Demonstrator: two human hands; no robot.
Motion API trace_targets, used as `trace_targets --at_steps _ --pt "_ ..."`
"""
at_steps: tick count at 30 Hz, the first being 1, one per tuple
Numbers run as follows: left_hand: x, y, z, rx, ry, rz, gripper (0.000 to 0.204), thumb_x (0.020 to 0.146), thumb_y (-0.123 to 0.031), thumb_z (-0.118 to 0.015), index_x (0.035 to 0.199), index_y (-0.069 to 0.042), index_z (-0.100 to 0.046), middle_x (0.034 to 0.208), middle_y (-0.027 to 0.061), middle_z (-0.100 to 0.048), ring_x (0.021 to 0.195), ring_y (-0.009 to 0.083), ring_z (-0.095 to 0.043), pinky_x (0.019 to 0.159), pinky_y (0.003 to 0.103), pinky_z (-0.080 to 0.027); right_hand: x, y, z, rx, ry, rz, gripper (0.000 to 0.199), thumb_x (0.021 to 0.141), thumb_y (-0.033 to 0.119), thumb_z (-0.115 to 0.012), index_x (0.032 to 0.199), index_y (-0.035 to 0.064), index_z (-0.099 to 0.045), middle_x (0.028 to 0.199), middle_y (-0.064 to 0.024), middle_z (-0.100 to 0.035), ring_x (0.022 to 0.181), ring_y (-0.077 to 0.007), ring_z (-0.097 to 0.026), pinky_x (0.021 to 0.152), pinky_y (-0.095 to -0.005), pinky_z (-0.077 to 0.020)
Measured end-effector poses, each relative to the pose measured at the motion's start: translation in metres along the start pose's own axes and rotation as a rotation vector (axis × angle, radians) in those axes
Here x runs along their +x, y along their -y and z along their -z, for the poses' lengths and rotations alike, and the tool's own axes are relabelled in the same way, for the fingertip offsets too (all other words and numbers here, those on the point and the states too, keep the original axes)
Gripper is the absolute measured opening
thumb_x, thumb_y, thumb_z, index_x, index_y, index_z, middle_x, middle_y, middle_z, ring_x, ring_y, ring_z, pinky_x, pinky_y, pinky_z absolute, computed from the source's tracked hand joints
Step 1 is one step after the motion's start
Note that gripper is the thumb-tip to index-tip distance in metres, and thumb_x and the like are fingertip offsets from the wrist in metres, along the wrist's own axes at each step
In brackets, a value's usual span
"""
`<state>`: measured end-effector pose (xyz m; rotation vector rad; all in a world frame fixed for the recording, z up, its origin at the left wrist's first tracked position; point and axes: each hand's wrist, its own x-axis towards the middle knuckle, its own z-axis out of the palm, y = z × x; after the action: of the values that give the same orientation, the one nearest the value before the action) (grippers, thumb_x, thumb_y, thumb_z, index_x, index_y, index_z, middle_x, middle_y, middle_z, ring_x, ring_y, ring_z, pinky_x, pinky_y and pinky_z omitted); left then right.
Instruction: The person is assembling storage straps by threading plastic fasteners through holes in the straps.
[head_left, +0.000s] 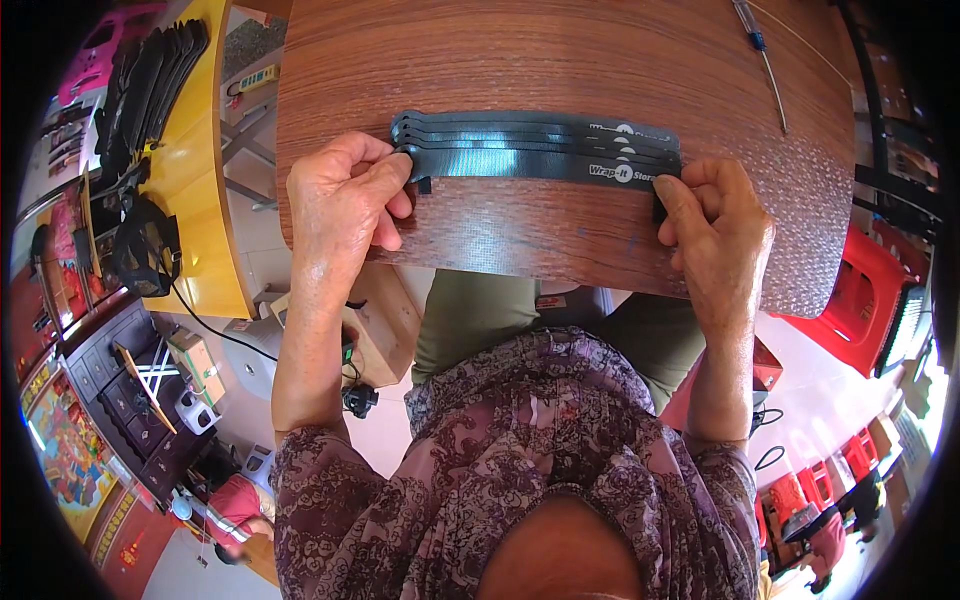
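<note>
Several black straps point(500, 160) with white print at their right ends lie stacked over the wooden table point(480, 50). Their long edges are staggered like steps, and small holes show at the left ends. My left hand point(345, 195) pinches the left end between thumb and fingers. At the other end, my right hand point(715, 220) grips the straps with the thumb on top and the fingers curled beneath. A short dark tab hangs below the stack beside my left fingertips. The straps run level between both hands, near the table's front edge.
A screwdriver point(757, 42) lies at the table's far right. On the left, a yellow table point(205, 200) bears a pile of black straps point(165, 85) and a black mesh bag or cap point(148, 245). Red plastic stools point(865, 300) stand at right. Other people point(237, 510) sit farther off.
</note>
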<state>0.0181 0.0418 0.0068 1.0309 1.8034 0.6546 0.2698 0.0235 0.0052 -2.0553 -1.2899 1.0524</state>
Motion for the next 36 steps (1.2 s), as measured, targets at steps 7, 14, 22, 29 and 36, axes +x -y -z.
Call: trace_targets --at_steps 7,14,22,29,36 --pt "0.003 -0.002 0.0 0.028 0.02 0.006 0.009 0.078 -0.006 -0.06 0.075 0.003 -0.061 0.053 0.0053 -0.057 0.035 0.0071 -0.046 0.032 0.018 -0.033 0.0 -0.001 0.001 -0.001 -0.009 0.007 0.015 0.08 0.01 -0.063 0.084 -0.0004 -0.053 0.059 -0.0098 -0.06 0.053 -0.0131 -0.059 0.05 -0.0264 -0.0447" --pt "0.006 0.006 0.003 0.111 -0.054 -0.053 0.011 0.076 -0.007 -0.066 0.074 0.0 -0.058 0.055 0.0042 -0.053 0.035 0.0063 -0.039 0.032 0.018 -0.028 0.003 -0.004 -0.001 -0.007 -0.002 0.024 0.014 0.08 0.009 -0.063 0.083 0.0001 -0.053 0.056 -0.0104 -0.059 0.052 -0.0151 -0.06 0.049 -0.0271 -0.0445" --pt "0.014 0.009 0.015 0.073 0.058 -0.082 0.011 0.077 -0.006 -0.066 0.073 -0.001 -0.057 0.055 0.0043 -0.053 0.036 0.0063 -0.04 0.03 0.018 -0.028 0.005 -0.004 0.004 -0.046 0.025 0.087 0.012 0.081 0.009 -0.059 0.085 -0.0008 -0.053 0.055 -0.01 -0.058 0.048 -0.0142 -0.056 0.047 -0.0265 -0.0429" --pt "0.0 0.018 0.014 -0.024 -0.013 -0.141 0.006 0.079 -0.004 -0.061 0.077 0.001 -0.059 0.057 0.0041 -0.055 0.037 0.0065 -0.043 0.035 0.02 -0.033 0.002 -0.004 0.012 0.076 0.123 0.038 0.008 0.083 0.008 -0.056 0.083 -0.0001 -0.055 0.056 -0.0068 -0.057 0.047 -0.0087 -0.051 0.045 -0.0229 -0.0399" --pt "-0.014 0.038 0.014 0.428 -0.436 -0.843 0.022 0.085 -0.017 -0.059 0.102 -0.003 -0.062 0.098 0.0094 -0.063 0.079 0.0179 -0.059 0.07 0.027 -0.046 -0.015 -0.028 0.005 -0.17 -0.311 0.584 0.016 0.084 0.013 -0.059 0.092 -0.0006 -0.06 0.077 -0.0092 -0.062 0.068 -0.0183 -0.058 0.059 -0.0291 -0.0453"
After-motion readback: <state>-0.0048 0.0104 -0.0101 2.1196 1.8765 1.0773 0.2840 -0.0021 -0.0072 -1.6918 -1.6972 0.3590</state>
